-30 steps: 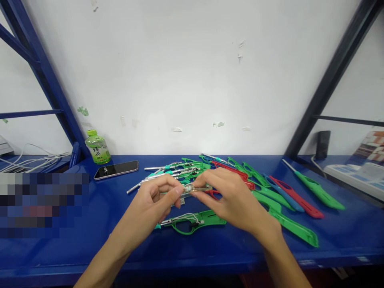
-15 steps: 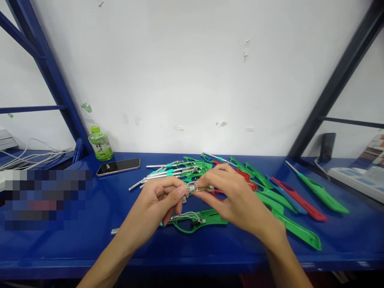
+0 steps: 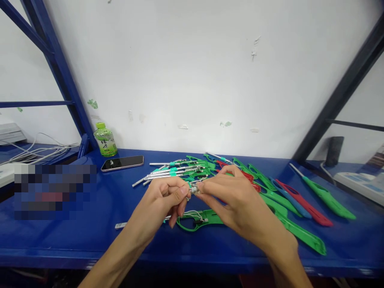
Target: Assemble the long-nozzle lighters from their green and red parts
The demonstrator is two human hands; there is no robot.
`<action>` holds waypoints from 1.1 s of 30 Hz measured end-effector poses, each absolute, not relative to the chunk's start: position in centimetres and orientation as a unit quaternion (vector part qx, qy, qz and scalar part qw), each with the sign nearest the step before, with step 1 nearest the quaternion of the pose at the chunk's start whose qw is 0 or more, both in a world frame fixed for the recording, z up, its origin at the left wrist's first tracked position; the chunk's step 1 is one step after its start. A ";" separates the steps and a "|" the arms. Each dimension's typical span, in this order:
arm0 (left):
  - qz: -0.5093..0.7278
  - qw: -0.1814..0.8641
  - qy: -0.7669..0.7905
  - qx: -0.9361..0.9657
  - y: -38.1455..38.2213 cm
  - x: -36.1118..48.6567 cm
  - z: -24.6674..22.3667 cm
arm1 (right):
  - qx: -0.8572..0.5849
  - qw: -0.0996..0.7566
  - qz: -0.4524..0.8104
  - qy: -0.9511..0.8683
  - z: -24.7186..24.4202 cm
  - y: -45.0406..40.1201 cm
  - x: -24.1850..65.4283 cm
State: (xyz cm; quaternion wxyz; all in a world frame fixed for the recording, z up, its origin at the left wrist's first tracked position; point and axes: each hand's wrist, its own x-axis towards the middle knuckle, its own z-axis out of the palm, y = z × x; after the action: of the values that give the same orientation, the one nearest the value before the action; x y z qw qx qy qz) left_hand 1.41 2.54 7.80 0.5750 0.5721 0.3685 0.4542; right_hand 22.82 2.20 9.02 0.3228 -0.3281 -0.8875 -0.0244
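My left hand (image 3: 168,194) and my right hand (image 3: 237,196) meet above the middle of the blue table. Between their fingertips is a small clear plastic lighter part (image 3: 193,189) with a whitish end. Both hands pinch it, and the right fingers hide much of it. Beneath them lies an open green lighter shell half (image 3: 213,217) with white wires and a black piece inside. Its metal tube (image 3: 121,225) pokes out left of my left wrist. Behind the hands is a pile of green shell halves with metal lighter rods (image 3: 163,172) and teal pieces.
Green, red and blue handle shells lie on the right, with a complete-looking green lighter (image 3: 328,196) farthest right. A phone (image 3: 123,163) and a green bottle (image 3: 105,140) stand at the back left. A white wall and blue frame posts (image 3: 64,72) bound the table (image 3: 75,236).
The view has shifted slightly, moving the scene a little to the right. My right fingers have closed in over the clear part, so less of it shows. Both hands keep their pinch.
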 end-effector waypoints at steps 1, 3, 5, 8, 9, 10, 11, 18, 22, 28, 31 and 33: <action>0.457 0.579 0.364 0.568 2.6 1.4 7.6 | -0.330 0.319 -0.031 -0.888 9.1 2.0 22.7; 0.458 0.581 0.359 0.568 2.7 1.4 7.3 | -0.331 0.309 -0.049 -0.890 9.2 1.6 22.6; 0.456 0.579 0.360 0.573 2.8 1.5 7.2 | -0.335 0.294 -0.070 -0.893 9.4 1.4 22.4; 0.451 0.577 0.368 0.573 2.7 1.5 7.5 | -0.344 0.283 -0.086 -0.891 9.6 1.1 22.2; 0.452 0.576 0.371 0.571 2.6 1.6 7.6 | -0.345 0.283 -0.087 -0.891 9.6 1.1 22.2; 0.453 0.575 0.374 0.569 2.5 1.6 7.8 | -0.344 0.285 -0.088 -0.891 9.6 1.1 22.1; 0.453 0.573 0.377 0.570 2.4 1.7 7.9 | -0.341 0.287 -0.090 -0.891 9.5 1.1 22.1; 0.450 0.569 0.400 0.560 2.8 1.7 8.0 | -0.344 0.294 -0.053 -0.890 9.0 2.0 22.3; 0.453 0.557 0.413 0.560 2.5 1.3 8.5 | -0.365 0.347 0.047 -0.863 8.9 2.4 22.4; 0.465 0.549 0.403 0.565 2.0 0.4 9.5 | -0.347 0.427 0.254 -0.795 9.5 2.3 22.9; 0.487 0.530 0.404 0.565 2.0 -0.1 9.9 | -0.315 0.403 0.317 -0.799 10.1 1.9 23.5; 0.492 0.518 0.406 0.570 2.1 -0.3 10.1 | -0.294 0.386 0.339 -0.806 10.5 1.5 23.8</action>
State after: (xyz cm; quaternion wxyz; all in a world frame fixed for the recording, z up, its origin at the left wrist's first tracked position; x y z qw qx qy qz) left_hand -0.30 2.10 10.06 0.5176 0.5701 0.4065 0.4918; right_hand 23.81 1.52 10.52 0.3856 -0.2937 -0.8062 0.3391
